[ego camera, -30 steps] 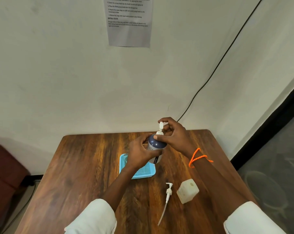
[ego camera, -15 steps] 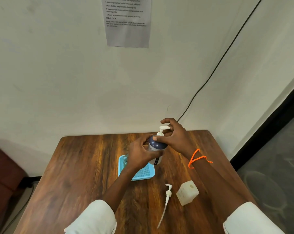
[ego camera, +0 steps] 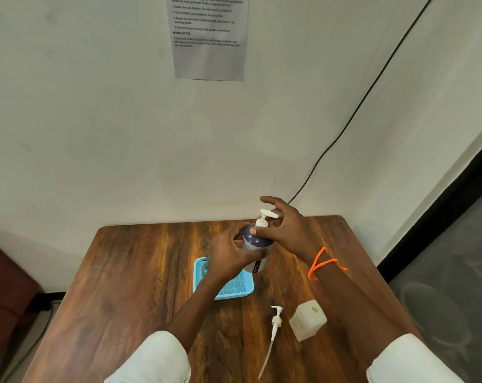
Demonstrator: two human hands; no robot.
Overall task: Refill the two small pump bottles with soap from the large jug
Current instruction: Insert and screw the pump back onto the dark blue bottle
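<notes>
Head view: left hand [ego camera: 228, 258] grips pump bottle [ego camera: 255, 241]; right hand [ego camera: 284, 230] pinches its collar.

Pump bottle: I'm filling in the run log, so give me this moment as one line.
left hand grips pump bottle | right hand pinches its pump collar | loose pump, jug on table

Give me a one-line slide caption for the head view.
Left hand grips a blue pump bottle while right hand twists its pump head above a blue tray.
</notes>
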